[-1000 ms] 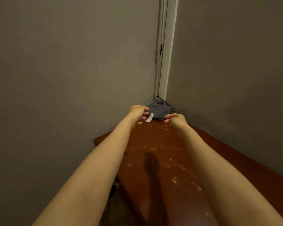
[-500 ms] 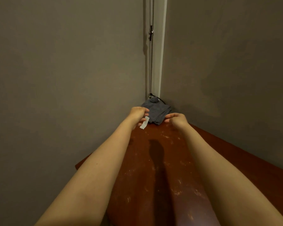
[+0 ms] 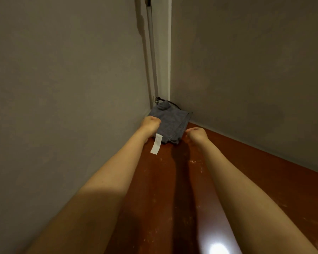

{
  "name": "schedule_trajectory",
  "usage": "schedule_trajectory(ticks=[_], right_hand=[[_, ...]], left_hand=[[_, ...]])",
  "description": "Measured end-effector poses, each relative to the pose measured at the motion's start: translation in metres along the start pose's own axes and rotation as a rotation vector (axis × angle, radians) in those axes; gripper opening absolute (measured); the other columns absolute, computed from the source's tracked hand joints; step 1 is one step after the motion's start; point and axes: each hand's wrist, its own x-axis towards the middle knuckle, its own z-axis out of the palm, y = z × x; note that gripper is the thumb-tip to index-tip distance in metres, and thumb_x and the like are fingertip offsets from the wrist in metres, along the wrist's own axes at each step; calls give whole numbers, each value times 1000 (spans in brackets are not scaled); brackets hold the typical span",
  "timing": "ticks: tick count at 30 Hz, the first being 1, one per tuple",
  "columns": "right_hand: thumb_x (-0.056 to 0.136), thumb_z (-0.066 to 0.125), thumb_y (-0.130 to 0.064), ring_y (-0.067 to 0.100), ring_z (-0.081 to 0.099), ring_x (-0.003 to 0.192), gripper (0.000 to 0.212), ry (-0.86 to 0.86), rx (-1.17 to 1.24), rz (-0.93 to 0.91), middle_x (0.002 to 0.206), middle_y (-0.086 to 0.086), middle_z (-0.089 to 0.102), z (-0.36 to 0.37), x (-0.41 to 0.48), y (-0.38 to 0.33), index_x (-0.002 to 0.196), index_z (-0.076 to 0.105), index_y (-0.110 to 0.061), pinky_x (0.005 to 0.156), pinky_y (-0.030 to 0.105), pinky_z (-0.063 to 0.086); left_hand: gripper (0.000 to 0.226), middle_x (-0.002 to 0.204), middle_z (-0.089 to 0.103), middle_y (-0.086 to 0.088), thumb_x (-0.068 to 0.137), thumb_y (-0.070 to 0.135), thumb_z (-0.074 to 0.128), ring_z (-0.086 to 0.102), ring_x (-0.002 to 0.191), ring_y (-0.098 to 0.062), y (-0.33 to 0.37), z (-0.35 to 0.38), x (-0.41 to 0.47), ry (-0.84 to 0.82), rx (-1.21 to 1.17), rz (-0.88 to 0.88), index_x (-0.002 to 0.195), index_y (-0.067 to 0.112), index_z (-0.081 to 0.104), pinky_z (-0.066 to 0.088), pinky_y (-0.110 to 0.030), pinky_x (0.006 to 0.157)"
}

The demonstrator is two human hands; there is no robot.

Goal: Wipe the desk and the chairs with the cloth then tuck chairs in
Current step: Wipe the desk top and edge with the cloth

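A folded grey cloth (image 3: 173, 121) lies in the far corner of the reddish-brown desk (image 3: 255, 173), against both walls. My left hand (image 3: 151, 124) is at the cloth's left edge with its fingers curled onto the fabric. A white label (image 3: 156, 144) hangs down from under that hand. My right hand (image 3: 197, 134) hovers just right of the cloth's near corner, fingers loosely curled, with a small gap to the fabric. No chairs are in view.
Grey walls close in on the desk from the left and the back. A white door frame (image 3: 163, 52) runs up from the corner, with a black cable (image 3: 173, 103) behind the cloth. Pale dusty specks (image 3: 196, 162) dot the desk top.
Both arms have reached further into the corner. My left hand, which hung short of the cloth with the label dangling, now lies on the cloth's left edge. My right hand came closer.
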Motion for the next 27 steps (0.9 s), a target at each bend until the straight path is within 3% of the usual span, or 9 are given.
schedule_trajectory(ticks=[3,5,7,10,12,17,22,25,27], right_hand=[[95,39,-6,25,51,81,15,41,-10,50,95,12,53,9,20,2,89,52,-10,69,37,46],[96,44,-12,22,50,77,9,69,11,82,99,12,52,16,33,2,100,51,-7,78,40,48],[96,49,-17,23,52,80,13,78,49,105,103,14,53,22,41,2,104,49,-7,91,43,47],[95,52,-22,33,54,109,37,63,106,137,123,17,52,31,50,-1,124,46,0,99,46,45],[94,54,-25,33,51,116,45,47,143,153,130,17,49,37,54,-2,129,43,1,97,44,46],[92,57,-27,32,53,113,44,95,212,215,125,15,53,42,65,-6,125,47,0,87,39,47],[83,65,-43,34,50,117,64,160,167,219,131,15,49,54,81,-4,129,47,-3,94,44,47],[77,74,-37,32,54,113,74,161,267,238,129,14,52,55,87,-3,132,41,-1,82,37,49],[74,77,-35,32,55,113,74,185,292,252,128,14,54,55,89,-6,130,44,0,84,38,50]], left_hand=[[28,60,52,2,92,8,45,46,65,-19,-5,4,32,28,89,26,65,18,46,35,-26,55],[15,102,62,-7,92,15,49,55,100,-27,-9,4,48,33,168,50,103,11,59,47,-32,82],[45,133,47,-14,91,21,52,49,120,-31,-15,5,63,44,228,45,133,7,43,42,-40,101],[50,134,49,-16,88,20,54,51,118,-34,-21,6,80,36,216,59,134,3,42,44,-44,100],[50,131,51,-17,88,19,54,52,117,-34,-23,6,89,29,188,55,133,1,42,45,-43,99],[52,126,55,-18,85,27,53,55,112,-35,-30,9,114,9,229,29,129,1,46,48,-44,95],[55,139,33,-20,93,29,49,41,124,-37,-26,10,122,48,382,19,138,0,35,40,-38,98],[56,135,42,-22,90,24,54,47,119,-37,-31,9,136,26,346,36,134,-4,34,45,-41,96],[54,130,49,-21,88,24,58,51,115,-37,-31,6,142,41,347,20,129,-5,40,46,-39,91]])
